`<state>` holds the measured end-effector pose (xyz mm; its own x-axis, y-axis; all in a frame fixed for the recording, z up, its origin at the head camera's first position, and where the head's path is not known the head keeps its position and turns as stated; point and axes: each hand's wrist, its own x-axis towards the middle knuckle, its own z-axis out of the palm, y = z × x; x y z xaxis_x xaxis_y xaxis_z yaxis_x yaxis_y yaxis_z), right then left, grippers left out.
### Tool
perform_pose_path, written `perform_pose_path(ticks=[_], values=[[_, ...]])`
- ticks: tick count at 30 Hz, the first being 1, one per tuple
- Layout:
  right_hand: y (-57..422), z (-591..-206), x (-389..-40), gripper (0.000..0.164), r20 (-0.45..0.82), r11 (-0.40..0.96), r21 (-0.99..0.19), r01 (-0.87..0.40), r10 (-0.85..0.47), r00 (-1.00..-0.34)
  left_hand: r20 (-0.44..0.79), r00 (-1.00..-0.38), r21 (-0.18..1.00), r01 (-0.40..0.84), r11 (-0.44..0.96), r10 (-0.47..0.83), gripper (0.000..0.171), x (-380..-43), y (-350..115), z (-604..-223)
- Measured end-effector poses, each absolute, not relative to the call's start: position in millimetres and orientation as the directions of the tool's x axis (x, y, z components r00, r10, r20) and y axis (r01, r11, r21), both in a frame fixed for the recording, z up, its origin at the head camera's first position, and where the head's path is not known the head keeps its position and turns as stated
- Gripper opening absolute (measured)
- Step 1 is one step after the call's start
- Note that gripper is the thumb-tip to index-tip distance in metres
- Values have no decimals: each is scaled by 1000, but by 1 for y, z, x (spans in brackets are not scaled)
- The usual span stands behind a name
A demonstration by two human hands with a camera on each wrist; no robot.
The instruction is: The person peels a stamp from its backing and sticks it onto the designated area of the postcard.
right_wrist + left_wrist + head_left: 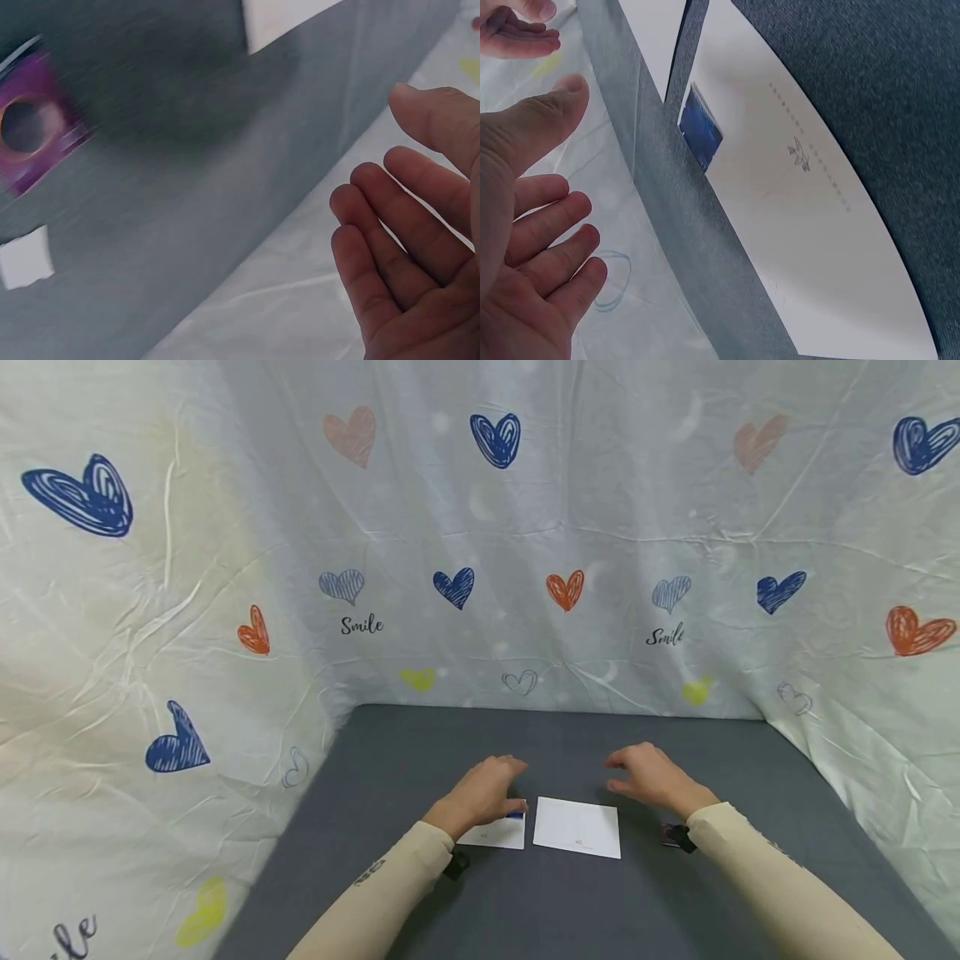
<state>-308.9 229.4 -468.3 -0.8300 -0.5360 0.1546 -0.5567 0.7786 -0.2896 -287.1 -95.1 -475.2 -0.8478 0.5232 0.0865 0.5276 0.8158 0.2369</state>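
Observation:
My left hand (480, 795) hovers over a white card or envelope (497, 835), its fingers loosely bent and holding nothing. In the left wrist view this sheet bears a small blue stamp-like square (700, 131) at one corner, plus a printed sprig (799, 155) and a dotted line. Beside it lies a second white sheet (577, 828) with small print near its lower edge. Up and to the right of that sheet, my right hand (651, 777) hangs in the air with relaxed fingers and holds nothing. Both palms (420, 300) face inward.
On the dark grey table (570, 910), right of the sheets, lies a purple square with a dark round picture (56, 105), partly hidden by the right wrist in the head view. A small white square (26, 259) lies near it. A heart-printed cloth (525, 610) hangs behind.

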Motion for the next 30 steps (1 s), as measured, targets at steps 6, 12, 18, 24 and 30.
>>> perform_pose_path(ticks=[6, 12, 18, 24, 30], values=[[254, -471, -304, 32, 131, 805, -278, -524, -508, -851, 31, -845, 217, 528, 821, 534, 71, -284, -89, -478], [274, -473, -296, 31, 113, 821, -273, -501, -489, -865, 13, -838, 188, 538, 822, 546, 72, -282, -83, -484], [290, -480, -290, 28, 96, 840, -264, -474, -466, -880, 3, -821, 149, 565, 811, 571, 67, -283, -76, -491], [300, -485, -284, 24, 76, 845, -263, -466, -464, -883, -8, -804, 121, 589, 799, 594, 65, -285, -68, -499], [307, -489, -278, 19, 73, 829, -283, -483, -483, -872, -23, -803, 127, 589, 798, 596, 64, -289, -62, -505]])
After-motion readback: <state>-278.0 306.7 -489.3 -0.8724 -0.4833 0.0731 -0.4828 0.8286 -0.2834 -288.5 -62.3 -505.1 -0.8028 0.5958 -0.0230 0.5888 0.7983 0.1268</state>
